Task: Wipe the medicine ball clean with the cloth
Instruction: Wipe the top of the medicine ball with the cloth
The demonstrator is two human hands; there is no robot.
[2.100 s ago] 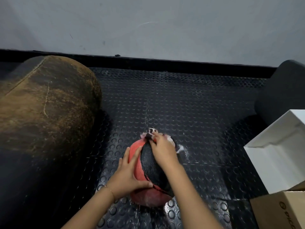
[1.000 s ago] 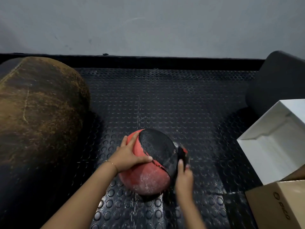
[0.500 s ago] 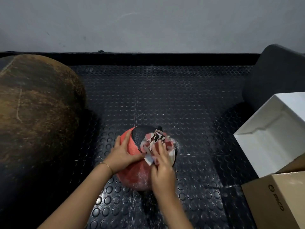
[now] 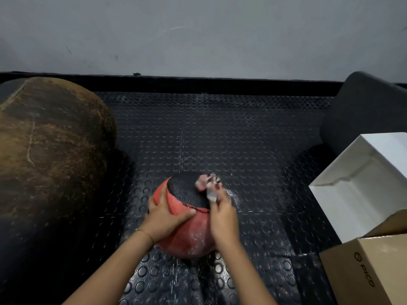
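The medicine ball [image 4: 189, 235] is sitting on the black rubber floor mat [image 4: 220, 139], near the middle of the scene. It is round, with a grainy black panel on its far upper side and dull red panels below. The red part is showing pale, chalky smears.

The left hand [image 4: 164, 219] is pressing on the ball's left side. Its fingers are lying spread and fairly straight over the red panel, and the thumb is stretching across towards the seam. A thin bracelet [image 4: 146, 233] is circling that wrist.

The right hand [image 4: 223, 216] is resting against the ball's right side. Its fingers are curling round the cloth [image 4: 209, 183], a crumpled pinkish patterned rag. The rag is bunching out beyond the fingertips onto the far right edge of the black panel; motion blur is hiding its finer detail.

The mat is showing rows of raised round studs, glossy in places. At the left a big rounded bag [image 4: 48, 139] of cracked brown and black leather is lying on it. At the right a smooth white box [image 4: 361, 183] is standing open, with a plain cardboard box [image 4: 374, 271] nearer and a dark grey rounded cushion [image 4: 370, 111] farther back. A matte grey wall [image 4: 198, 34] is closing the far side.
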